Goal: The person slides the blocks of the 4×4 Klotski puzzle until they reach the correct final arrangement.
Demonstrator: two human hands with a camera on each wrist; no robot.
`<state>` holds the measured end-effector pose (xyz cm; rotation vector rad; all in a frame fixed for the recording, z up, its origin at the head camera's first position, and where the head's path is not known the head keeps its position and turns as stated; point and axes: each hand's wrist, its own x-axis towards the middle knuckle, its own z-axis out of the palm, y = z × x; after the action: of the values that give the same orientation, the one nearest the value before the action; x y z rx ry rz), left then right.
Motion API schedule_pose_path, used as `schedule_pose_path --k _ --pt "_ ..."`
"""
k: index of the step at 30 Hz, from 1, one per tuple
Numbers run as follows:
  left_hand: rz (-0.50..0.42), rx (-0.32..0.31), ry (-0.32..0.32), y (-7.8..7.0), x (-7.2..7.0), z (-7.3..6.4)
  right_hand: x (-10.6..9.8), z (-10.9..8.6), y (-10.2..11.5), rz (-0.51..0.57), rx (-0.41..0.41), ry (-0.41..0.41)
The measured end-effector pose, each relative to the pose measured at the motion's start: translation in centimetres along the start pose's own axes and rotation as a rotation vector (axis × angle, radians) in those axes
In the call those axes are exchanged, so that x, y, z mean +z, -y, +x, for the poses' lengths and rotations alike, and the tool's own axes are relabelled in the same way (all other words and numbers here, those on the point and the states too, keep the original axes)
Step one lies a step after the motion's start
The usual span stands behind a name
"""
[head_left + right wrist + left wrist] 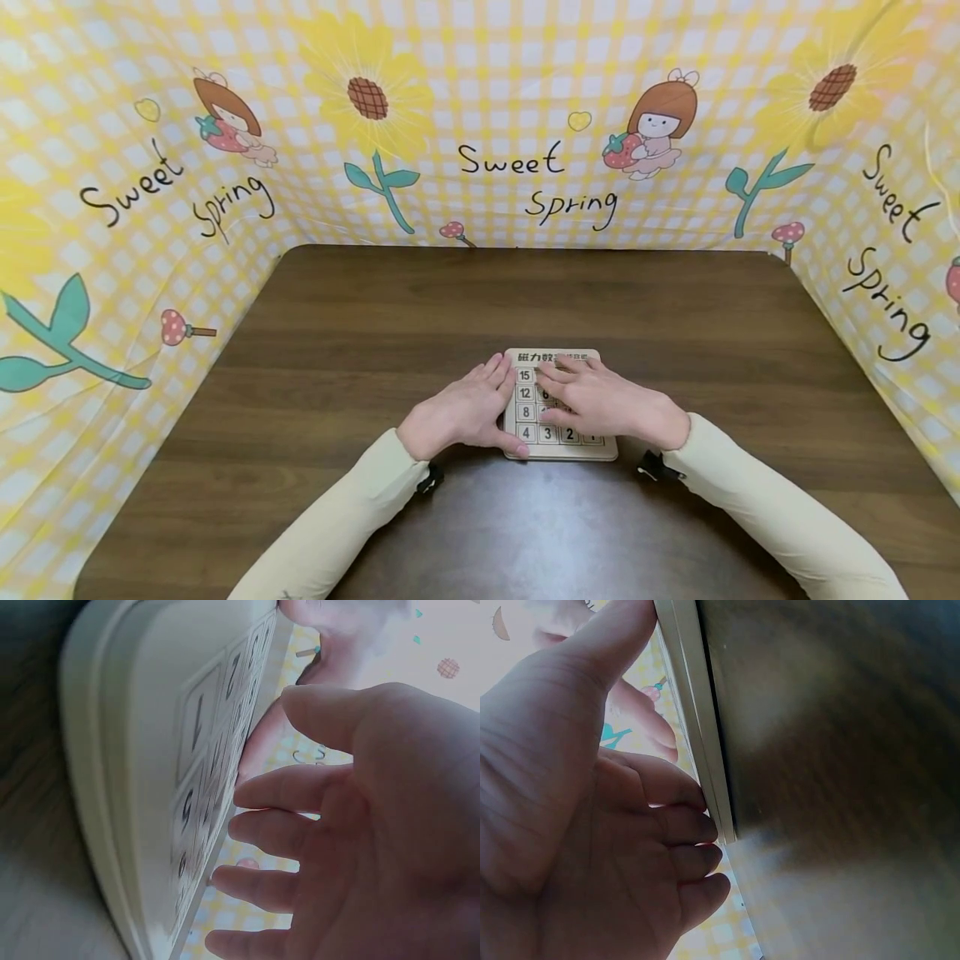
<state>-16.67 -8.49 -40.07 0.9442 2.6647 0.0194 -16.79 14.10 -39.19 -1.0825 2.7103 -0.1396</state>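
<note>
A pale sliding number puzzle (pixel 564 453) lies flat on the brown table, with Chinese characters along its far border. Down its left column the tiles read 15, 12, 8 and 4, and the near row goes on with 3 and 2. My left hand (pixel 467 412) rests along the left side, fingers extended at the edge and thumb at the near left corner. Over the middle and right of the tiles, my right hand (pixel 609 405) is spread, covering many numbers. Its fingers (pixel 262 888) look straight and close to the tile faces in the right wrist view.
Brown wood-grain tabletop (pixel 390 308) surrounds the puzzle. A yellow checked cloth (pixel 480 108) with flowers and "Sweet Spring" lettering walls off the back and both sides. Dark wrist devices (pixel 660 467) sit below both sleeves.
</note>
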Motion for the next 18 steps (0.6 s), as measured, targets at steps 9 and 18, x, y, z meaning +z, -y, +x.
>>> schedule_pose_path --k 9,18 --pt "0.015 -0.007 0.004 0.0 0.0 0.1 0.3 1.1 0.9 -0.002 -0.004 0.030" --pt "0.011 0.003 -0.002 0.1 0.2 0.1 0.5 1.3 0.7 0.012 0.001 0.038"
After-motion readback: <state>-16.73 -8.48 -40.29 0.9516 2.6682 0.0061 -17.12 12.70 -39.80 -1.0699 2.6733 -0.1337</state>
